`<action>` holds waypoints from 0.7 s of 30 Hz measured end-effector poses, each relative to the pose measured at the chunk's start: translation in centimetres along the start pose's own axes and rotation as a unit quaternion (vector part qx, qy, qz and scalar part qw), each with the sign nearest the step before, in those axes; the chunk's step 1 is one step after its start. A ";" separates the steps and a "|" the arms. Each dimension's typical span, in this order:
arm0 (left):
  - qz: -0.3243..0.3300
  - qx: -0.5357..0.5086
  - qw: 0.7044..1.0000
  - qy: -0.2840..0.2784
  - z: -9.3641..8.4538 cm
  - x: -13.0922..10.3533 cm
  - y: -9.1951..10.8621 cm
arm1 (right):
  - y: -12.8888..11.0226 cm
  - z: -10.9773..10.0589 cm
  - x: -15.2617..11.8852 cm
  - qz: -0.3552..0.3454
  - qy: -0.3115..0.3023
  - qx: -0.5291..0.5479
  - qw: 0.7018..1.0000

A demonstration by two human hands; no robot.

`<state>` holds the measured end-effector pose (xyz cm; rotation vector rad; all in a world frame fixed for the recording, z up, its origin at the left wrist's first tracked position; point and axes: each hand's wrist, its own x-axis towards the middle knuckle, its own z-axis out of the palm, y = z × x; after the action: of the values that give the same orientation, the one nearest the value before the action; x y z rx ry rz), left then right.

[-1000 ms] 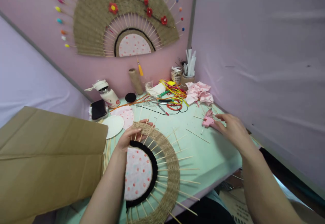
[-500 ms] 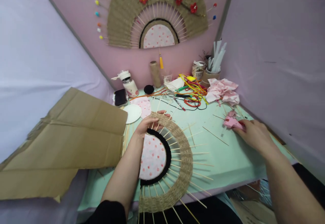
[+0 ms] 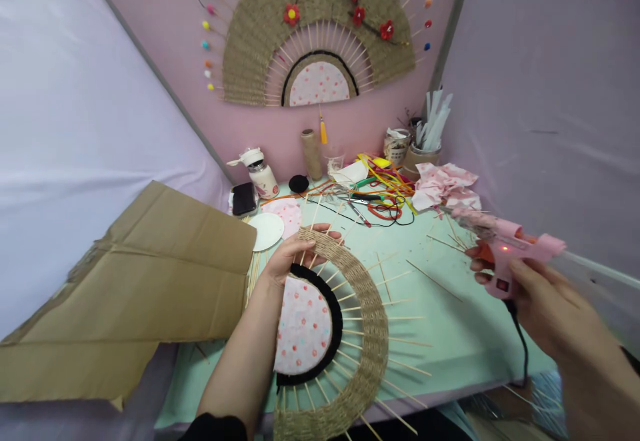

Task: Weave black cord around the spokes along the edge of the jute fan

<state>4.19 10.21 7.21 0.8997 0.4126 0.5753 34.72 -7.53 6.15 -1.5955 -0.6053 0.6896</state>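
Note:
My left hand (image 3: 300, 249) grips the upper end of a half-round woven fan (image 3: 375, 314), thumb in front and fingers behind. Thin sticks radiate from the fan through a tan woven band, and its centre is a dotted pink half-disc (image 3: 304, 324) edged in black. At the right, my right hand (image 3: 543, 301) is wrapped round the handle of a pink glue gun (image 3: 520, 244). The gun is raised off the table, its nozzle end pointing left and a small red light glowing on its side. A black cord (image 3: 523, 341) hangs from the handle.
A folded cardboard sheet (image 3: 185, 261) lies at the left. Along the back are a white bottle (image 3: 263, 178), a brown roll (image 3: 311, 154), coloured strips (image 3: 395, 184), pliers and crumpled pink paper (image 3: 445, 186). Loose sticks (image 3: 435, 281) lie on the mint tabletop. A larger finished-looking fan (image 3: 250, 48) hangs on the wall.
My right hand has lifted the pink glue gun off the table and turned it upright, so its side and cord show. My left hand still holds the fan. The view has tilted slightly up.

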 end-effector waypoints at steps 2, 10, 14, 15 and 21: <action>0.004 0.007 1.000 0.004 0.5 -0.2 0.3 | -0.6 1.1 -0.8 0.048 -0.060 0.086 0.993; 0.022 0.077 0.996 0.049 2.2 -1.4 2.7 | -1.8 3.4 -1.9 0.004 -0.218 0.138 0.966; 0.052 0.153 0.982 0.097 4.9 -2.7 7.2 | -2.7 3.7 -1.6 -0.005 -0.228 0.152 0.962; 0.063 0.172 0.978 0.100 6.1 -3.0 8.7 | -3.1 3.8 -1.5 -0.005 -0.222 0.158 0.962; 0.190 0.333 0.918 0.097 15.9 -3.7 16.7 | -4.6 3.1 -1.4 -0.042 -0.164 0.232 0.958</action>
<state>5.35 6.40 30.26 1.6075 0.6389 0.9096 31.52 -5.88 10.61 -1.0211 -0.6864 0.9632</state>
